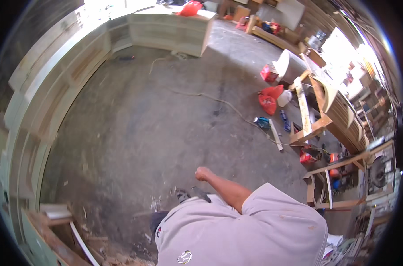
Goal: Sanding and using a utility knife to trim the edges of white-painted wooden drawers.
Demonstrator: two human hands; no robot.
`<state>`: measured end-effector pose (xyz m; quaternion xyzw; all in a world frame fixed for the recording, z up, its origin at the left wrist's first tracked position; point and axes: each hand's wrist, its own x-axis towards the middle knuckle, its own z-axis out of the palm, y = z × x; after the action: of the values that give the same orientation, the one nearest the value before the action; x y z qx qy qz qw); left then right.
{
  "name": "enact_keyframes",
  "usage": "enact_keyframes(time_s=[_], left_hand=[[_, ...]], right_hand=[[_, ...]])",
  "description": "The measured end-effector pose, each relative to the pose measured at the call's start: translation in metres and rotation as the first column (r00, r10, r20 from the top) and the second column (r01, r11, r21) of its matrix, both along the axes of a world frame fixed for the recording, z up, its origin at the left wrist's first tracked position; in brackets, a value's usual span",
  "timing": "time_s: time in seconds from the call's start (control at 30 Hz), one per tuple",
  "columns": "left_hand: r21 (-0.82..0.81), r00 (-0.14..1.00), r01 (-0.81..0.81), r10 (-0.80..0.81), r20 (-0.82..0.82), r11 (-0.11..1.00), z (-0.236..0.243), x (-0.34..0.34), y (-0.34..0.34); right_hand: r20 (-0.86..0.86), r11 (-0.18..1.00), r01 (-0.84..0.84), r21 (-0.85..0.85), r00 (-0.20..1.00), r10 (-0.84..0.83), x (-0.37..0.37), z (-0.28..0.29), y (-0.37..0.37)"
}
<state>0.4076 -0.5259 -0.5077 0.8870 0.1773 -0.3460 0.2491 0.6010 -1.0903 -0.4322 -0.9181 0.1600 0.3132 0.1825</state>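
Note:
My right hand (202,173) is curled closed at the end of my bare forearm, in front of my body and above the concrete floor. Nothing sticks out of the fist, and its inside is hidden from view. Just below the hand, a dark narrow object (201,194) shows at the front edge of my pale shirt (237,230); its kind is unclear and the hand does not touch it. One of my shoes (181,195) shows beside it. My left hand is out of view.
Long pale wooden cabinet frames (72,75) curve along the left and far sides. A cord (228,104) crosses the floor to a blue power tool (262,123). Red bags (270,99), a wood strip (276,135) and a wooden frame (316,126) stand right. Boards (55,235) lie near left.

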Motion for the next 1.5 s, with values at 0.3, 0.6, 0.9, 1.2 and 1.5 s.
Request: enact_keyframes(time_s=[0.3, 0.6, 0.9, 1.2, 1.5], left_hand=[[-0.211, 0.994, -0.108, 0.11, 0.001, 0.972, 0.002, 0.264, -0.095], [-0.091, 0.932, 0.355, -0.36, -0.039, 0.93, -0.033, 0.549, -0.236], [0.047, -0.005, 0.999, -0.942, 0.334, 0.011, 0.019, 0.876, -0.513], [0.089, 0.173, 0.954, -0.772, 0.612, 0.285, 0.041, 0.998, -0.782], [0.017, 0.217, 0.976, -0.976, 0.013, 0.217, -0.015, 1.011, -0.866]], right_hand=[[0.012, 0.876, 0.475, -0.089, 0.88, -0.476, 0.001, 0.005, -0.112], [-0.191, 0.824, 0.529, -0.201, 0.804, -0.563, -0.101, -0.12, -0.164], [-0.254, 0.241, 0.962, 0.125, 0.266, -0.93, 0.078, -0.06, -0.243], [-0.172, 0.781, 0.621, 0.068, 0.778, -0.604, 0.195, -0.112, -0.326], [-0.214, 0.002, 0.999, 0.052, 0.013, -0.977, 0.347, -0.049, -0.708]])
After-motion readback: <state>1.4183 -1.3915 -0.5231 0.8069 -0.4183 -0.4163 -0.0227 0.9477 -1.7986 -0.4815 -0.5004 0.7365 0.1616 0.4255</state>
